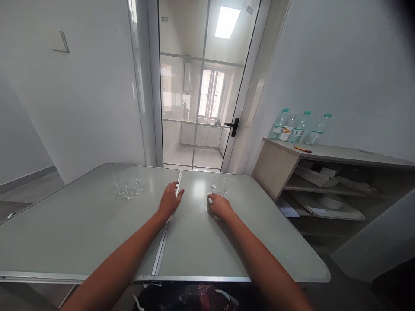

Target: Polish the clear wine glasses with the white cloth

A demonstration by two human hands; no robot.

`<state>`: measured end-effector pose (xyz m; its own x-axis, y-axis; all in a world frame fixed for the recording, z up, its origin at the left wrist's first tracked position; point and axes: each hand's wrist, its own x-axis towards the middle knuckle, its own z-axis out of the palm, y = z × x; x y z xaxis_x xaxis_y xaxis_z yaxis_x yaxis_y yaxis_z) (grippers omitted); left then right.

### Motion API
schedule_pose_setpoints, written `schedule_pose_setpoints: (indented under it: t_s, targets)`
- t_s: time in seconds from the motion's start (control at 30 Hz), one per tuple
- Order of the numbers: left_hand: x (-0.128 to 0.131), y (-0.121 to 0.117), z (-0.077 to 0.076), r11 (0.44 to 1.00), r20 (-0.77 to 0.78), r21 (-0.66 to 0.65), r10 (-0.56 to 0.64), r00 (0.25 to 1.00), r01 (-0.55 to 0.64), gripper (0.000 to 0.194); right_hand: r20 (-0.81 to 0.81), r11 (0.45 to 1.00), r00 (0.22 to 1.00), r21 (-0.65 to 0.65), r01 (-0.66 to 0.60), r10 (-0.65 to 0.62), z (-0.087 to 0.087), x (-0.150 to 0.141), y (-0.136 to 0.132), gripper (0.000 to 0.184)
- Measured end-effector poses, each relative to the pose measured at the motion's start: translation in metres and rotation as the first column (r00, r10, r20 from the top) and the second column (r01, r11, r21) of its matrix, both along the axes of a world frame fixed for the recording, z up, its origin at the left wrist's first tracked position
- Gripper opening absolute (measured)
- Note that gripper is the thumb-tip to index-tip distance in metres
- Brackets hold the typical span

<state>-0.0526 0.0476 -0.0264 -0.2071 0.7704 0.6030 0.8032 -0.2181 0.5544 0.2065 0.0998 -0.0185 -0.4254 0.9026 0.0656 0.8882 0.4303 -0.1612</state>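
A pale grey folding surface (97,233) with a metal rim fills the near scene, split by a seam running from near to far down its middle. On its far left stands a small cluster of clear stemmed glasses (127,185). On the far right of the seam stand two more clear stemmed glasses (218,187), close together. The left hand (169,201) rests flat on the seam, and the right hand (220,206) lies on the surface just near that pair, over something white.
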Motion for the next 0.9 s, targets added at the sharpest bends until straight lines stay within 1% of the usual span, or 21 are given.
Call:
schedule_pose_setpoints:
  t_s: [0.07, 0.13, 0.17, 0.23, 0.3, 0.37, 0.43, 0.6, 0.67, 0.77, 0.83, 0.9]
  targets:
    - [-0.017, 0.0, 0.008, 0.984, -0.061, 0.034, 0.175, 0.983, -0.174, 0.035, 0.002, 1.0, 1.0, -0.002, -0.002, 0.002, 0.0, 0.0, 0.0, 0.061]
    - [-0.033, -0.004, 0.02, 0.942, -0.077, 0.073, 0.333, 0.94, -0.328, 0.041, 0.004, 1.0, 1.0, -0.005, -0.001, 0.001, -0.001, 0.001, 0.0, 0.061]
    - [-0.04, -0.007, 0.026, 0.918, -0.074, 0.094, 0.392, 0.917, -0.385, 0.044, 0.006, 1.0, 1.0, -0.005, -0.001, 0.001, -0.001, 0.001, -0.001, 0.062]
    - [-0.051, -0.014, 0.039, 0.878, -0.066, 0.129, 0.47, 0.88, -0.46, 0.049, 0.009, 1.0, 1.0, -0.004, -0.001, 0.001, 0.0, 0.001, -0.002, 0.062]
    - [-0.06, -0.018, 0.047, 0.85, -0.075, 0.139, 0.52, 0.851, -0.507, 0.052, 0.012, 1.0, 1.0, 0.001, -0.003, 0.003, 0.001, 0.0, -0.003, 0.062]
    - [-0.068, -0.019, 0.05, 0.83, -0.104, 0.121, 0.557, 0.824, -0.545, 0.052, 0.017, 1.0, 1.0, 0.008, -0.004, 0.004, 0.003, 0.0, -0.005, 0.059]
    - [-0.076, -0.016, 0.048, 0.816, -0.136, 0.086, 0.578, 0.805, -0.571, 0.051, 0.022, 1.0, 1.0, 0.02, 0.005, -0.005, 0.006, -0.001, -0.007, 0.055]
    - [-0.098, -0.008, 0.038, 0.833, -0.182, 0.007, 0.545, 0.819, -0.553, 0.041, 0.028, 0.992, 0.995, 0.082, 0.094, -0.096, 0.014, -0.003, -0.019, 0.028]
    - [-0.104, -0.006, 0.035, 0.839, -0.185, 0.004, 0.535, 0.824, -0.544, 0.037, 0.019, 0.988, 0.994, 0.113, 0.108, -0.11, 0.018, -0.005, -0.025, 0.023]
    - [-0.105, -0.007, 0.036, 0.849, -0.179, 0.036, 0.525, 0.832, -0.527, 0.037, 0.0, 0.983, 0.997, 0.162, 0.082, -0.084, 0.024, -0.009, -0.035, 0.019]
    - [-0.103, -0.009, 0.038, 0.842, -0.158, 0.05, 0.538, 0.828, -0.538, 0.04, -0.014, 0.981, 0.999, 0.191, 0.045, -0.043, 0.027, -0.013, -0.042, 0.017]
    - [-0.1, -0.011, 0.041, 0.832, -0.134, 0.057, 0.554, 0.821, -0.552, 0.042, -0.033, 0.971, 0.998, 0.236, -0.04, 0.049, 0.029, -0.015, -0.048, 0.018]
